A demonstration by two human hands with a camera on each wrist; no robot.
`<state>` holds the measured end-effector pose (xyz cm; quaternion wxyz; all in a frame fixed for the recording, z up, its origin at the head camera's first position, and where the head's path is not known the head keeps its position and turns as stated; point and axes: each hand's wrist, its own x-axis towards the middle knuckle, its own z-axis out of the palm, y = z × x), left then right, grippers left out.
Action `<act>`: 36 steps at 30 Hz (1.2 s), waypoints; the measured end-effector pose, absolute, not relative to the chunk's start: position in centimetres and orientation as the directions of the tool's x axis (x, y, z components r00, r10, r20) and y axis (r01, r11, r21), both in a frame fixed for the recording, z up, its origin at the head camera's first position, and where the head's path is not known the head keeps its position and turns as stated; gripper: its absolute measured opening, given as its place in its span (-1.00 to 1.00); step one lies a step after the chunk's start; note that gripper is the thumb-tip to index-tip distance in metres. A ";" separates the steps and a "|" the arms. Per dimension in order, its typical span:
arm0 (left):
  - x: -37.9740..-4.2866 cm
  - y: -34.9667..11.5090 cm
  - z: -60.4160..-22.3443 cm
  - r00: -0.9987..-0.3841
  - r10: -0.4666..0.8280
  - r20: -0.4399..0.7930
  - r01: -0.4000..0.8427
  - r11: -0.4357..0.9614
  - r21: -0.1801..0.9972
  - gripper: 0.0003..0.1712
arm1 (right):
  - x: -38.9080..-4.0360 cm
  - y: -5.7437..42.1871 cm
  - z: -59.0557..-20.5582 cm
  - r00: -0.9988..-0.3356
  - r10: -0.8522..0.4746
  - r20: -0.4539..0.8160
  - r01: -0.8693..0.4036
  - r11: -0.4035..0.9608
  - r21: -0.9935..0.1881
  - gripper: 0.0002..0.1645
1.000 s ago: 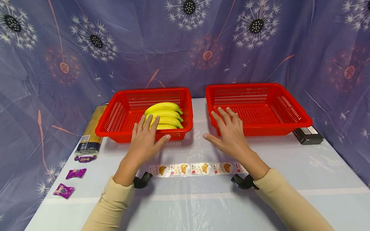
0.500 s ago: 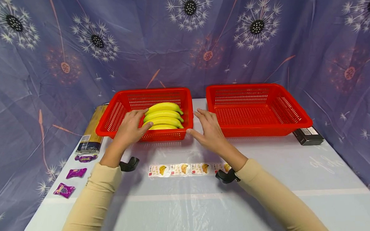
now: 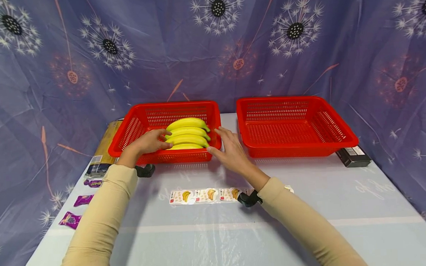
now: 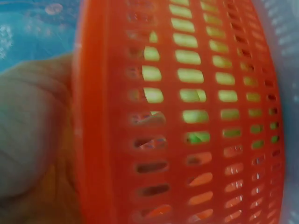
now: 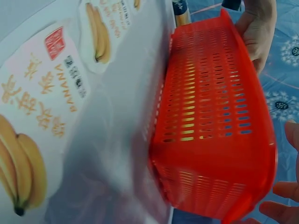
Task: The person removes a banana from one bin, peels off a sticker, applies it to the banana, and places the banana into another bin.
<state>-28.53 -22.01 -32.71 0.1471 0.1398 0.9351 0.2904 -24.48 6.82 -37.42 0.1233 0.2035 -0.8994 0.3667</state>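
Several yellow bananas (image 3: pixel 188 139) lie side by side in the left red basket (image 3: pixel 178 157). My left hand (image 3: pixel 146 142) reaches over this basket's front rim, its thumb and fingers spread apart at the left ends of the bananas. In the left wrist view, the hand (image 4: pixel 28 135) appears beside the rim, and yellow shows through the wall's slots. My right hand (image 3: pixel 231 152) is at the same basket's right front corner, fingers extended and close by the rim. The right wrist view has its fingers (image 5: pixel 285 189) at the edge, beyond the basket wall (image 5: pixel 205 93).
A second red basket (image 3: pixel 280 134) stands to the right, with a black box (image 3: pixel 354 156) by its far corner. A strip of banana labels (image 3: pixel 206 196) lies in front. Purple-wrapped candies (image 3: pixel 71 219) and a golden packet (image 3: pixel 106 148) are at the left.
Both hands have shifted leftward, the right one from before the right basket to the left basket's corner. The left hand has moved lower over the basket, to the bananas' left ends.
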 end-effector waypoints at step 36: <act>-30.4 -21.8 -32.9 -0.836 0.456 -0.305 0.313 0.853 0.418 -0.51 | -24.7 6.8 -39.2 -0.882 -0.268 0.387 -0.466 0.617 -0.634 -0.20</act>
